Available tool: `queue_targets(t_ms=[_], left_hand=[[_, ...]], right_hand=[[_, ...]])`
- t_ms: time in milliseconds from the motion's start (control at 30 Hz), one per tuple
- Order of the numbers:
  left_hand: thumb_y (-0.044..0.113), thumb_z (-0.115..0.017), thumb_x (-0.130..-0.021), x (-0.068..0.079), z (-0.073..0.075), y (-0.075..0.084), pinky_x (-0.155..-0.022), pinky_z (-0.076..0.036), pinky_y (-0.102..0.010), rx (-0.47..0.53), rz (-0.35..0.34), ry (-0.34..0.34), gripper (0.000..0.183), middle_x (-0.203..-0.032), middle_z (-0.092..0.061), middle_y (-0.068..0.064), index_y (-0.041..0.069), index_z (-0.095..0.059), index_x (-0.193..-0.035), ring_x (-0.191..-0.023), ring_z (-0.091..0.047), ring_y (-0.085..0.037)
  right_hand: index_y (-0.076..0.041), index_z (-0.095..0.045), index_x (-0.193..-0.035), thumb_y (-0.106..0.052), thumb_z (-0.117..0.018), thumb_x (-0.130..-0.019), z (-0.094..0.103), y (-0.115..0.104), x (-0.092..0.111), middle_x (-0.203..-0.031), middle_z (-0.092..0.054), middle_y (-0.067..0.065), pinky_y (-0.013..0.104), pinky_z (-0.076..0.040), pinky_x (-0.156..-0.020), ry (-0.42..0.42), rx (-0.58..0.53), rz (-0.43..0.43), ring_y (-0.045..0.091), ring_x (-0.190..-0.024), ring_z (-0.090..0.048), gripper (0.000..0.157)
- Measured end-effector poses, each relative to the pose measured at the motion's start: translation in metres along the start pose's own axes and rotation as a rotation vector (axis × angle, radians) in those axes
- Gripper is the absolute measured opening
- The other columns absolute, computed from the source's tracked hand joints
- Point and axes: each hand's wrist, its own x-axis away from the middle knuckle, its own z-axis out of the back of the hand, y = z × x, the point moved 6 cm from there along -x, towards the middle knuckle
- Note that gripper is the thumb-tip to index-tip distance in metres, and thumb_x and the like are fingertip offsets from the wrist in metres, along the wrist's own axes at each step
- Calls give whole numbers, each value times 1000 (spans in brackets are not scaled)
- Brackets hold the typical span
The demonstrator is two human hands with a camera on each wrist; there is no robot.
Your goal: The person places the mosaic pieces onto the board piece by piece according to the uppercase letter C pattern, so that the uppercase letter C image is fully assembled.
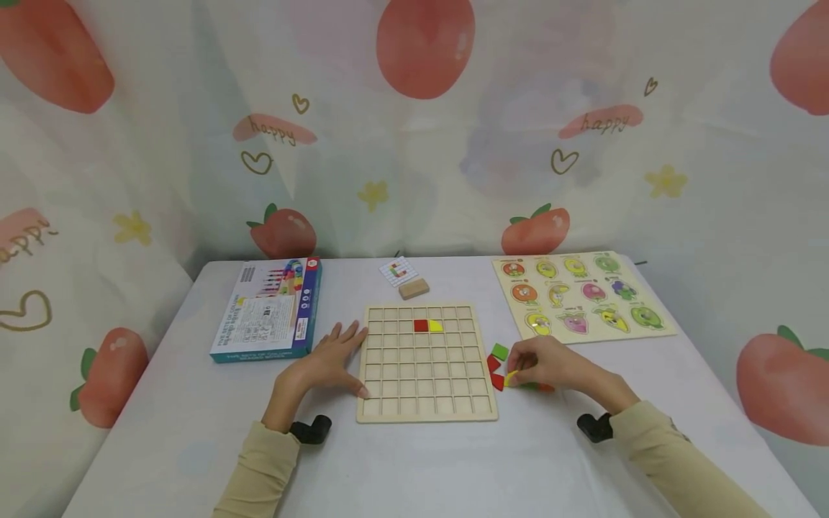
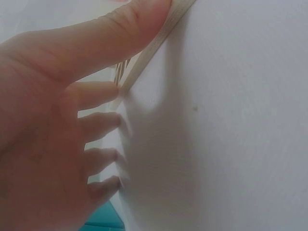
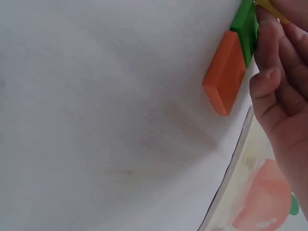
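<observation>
A wooden grid board (image 1: 427,363) lies mid-table, with a red tile (image 1: 421,325) and a yellow tile (image 1: 435,325) side by side in its second row. My left hand (image 1: 330,360) lies flat on the cloth, fingers straight. Its thumb (image 2: 139,19) touches the board's left edge (image 2: 159,36). My right hand (image 1: 540,367) is over loose tiles right of the board and pinches a yellow tile (image 1: 512,377). Beside it lie a green tile (image 1: 500,352) and two red tiles (image 1: 494,363). In the right wrist view an orange tile (image 3: 225,72) and a green tile (image 3: 245,26) lie by the fingers (image 3: 269,57).
A blue-edged toy box (image 1: 272,309) lies at the left. A pattern card (image 1: 398,271) and a small wooden block (image 1: 414,288) sit behind the board. A fruit peg puzzle (image 1: 583,295) lies at the back right. A strawberry-print curtain hangs around the table.
</observation>
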Motion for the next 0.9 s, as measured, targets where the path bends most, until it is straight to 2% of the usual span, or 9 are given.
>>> queue_targets(t_ms=[333, 600, 767, 900], left_hand=[[37, -92, -74, 0, 0, 0, -129, -4, -60, -17, -14, -2, 116, -173, -10, -14, 9, -25, -164, -159, 3, -43], [37, -93, -73, 0, -1, 0, -129, -4, -59, -1, -11, 0, 116, -173, -11, -13, 10, -26, -164, -160, 4, -41], [38, -93, -72, 0, 1, 1, -130, -5, -58, -14, -10, 7, 117, -173, -11, -13, 10, -26, -164, -160, 3, -41], [39, -93, -72, -1, 1, 0, -129, -5, -59, -14, -11, 12, 118, -173, -12, -13, 9, -26, -164, -160, 2, -42]], right_hand=[[-10, -73, -98, -13, -76, -92, 10, -3, -18, -89, -74, -2, 21, -56, -72, 46, -51, -9, 14, -78, -64, 7], [-9, -74, -99, -18, -78, -92, 7, -17, -44, -85, -74, 0, 23, -54, -71, 58, -72, 21, 16, -77, -66, 12], [-8, -75, -100, -14, -77, -93, 5, -25, -61, -91, -75, 3, 25, -56, -69, 49, -104, 32, 18, -76, -68, 10], [-9, -76, -101, -14, -76, -93, 5, -33, -72, -96, -75, 2, 26, -55, -76, 45, -89, 40, 16, -80, -65, 9]])
